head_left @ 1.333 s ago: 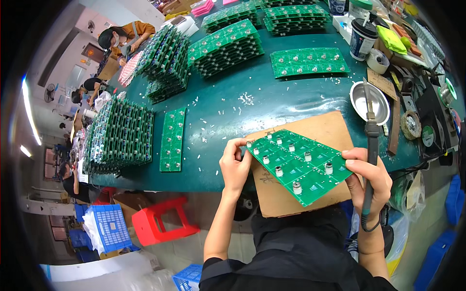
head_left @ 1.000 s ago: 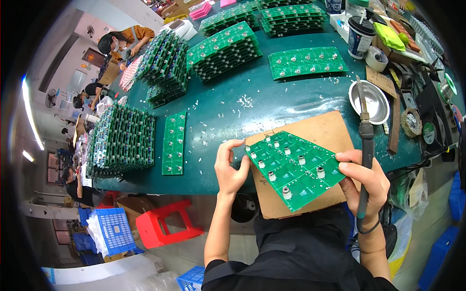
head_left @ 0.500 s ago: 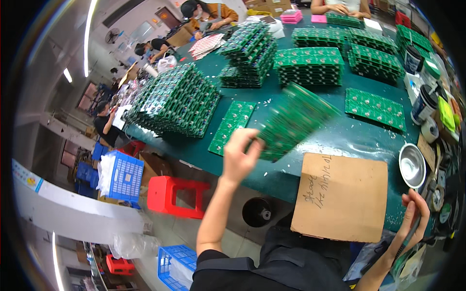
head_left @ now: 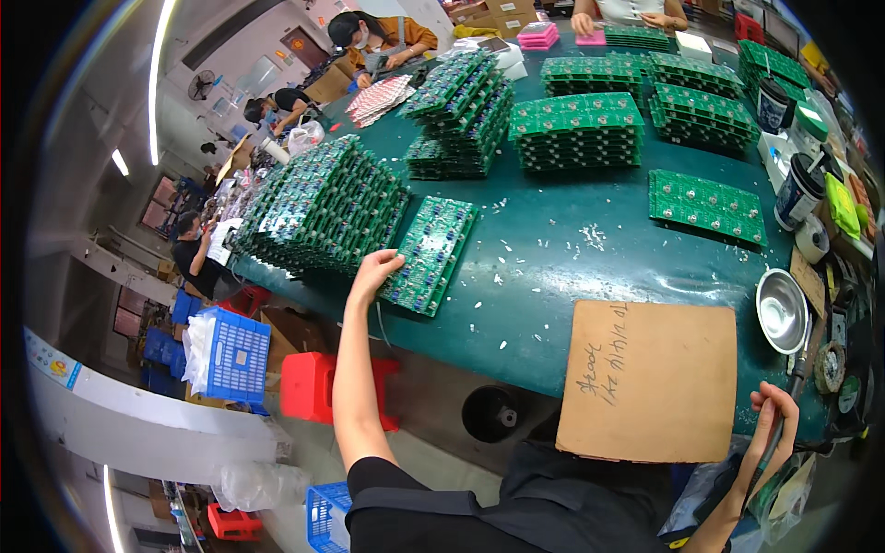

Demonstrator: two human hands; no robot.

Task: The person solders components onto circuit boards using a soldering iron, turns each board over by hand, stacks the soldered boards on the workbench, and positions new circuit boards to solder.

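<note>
On the green table, a green circuit board panel [head_left: 431,251] lies slanted beside the tall left stack, its component side up. My left hand [head_left: 376,275] pinches its near left corner, thumb and fingers at the edge. Another panel seems to lie just under it, mostly covered. At the right, the fingers of my right hand [head_left: 772,426] are closed round a slim dark tool that looks like a soldering iron [head_left: 798,370], pointing up past the metal bowl [head_left: 782,311]. In front of me is a brown cardboard sheet [head_left: 650,382] with handwriting.
Board stacks stand at left [head_left: 318,207], back middle [head_left: 461,115] and back right [head_left: 576,129]. A short board pile [head_left: 708,205] lies at right. Cups [head_left: 800,192] and tools crowd the right edge. A red stool [head_left: 313,387] stands below the table. Other people sit across and at left.
My left hand has carried the board panel left and down onto the one lying by the left stack. My right hand has lowered slightly, and its tool now points upward.
</note>
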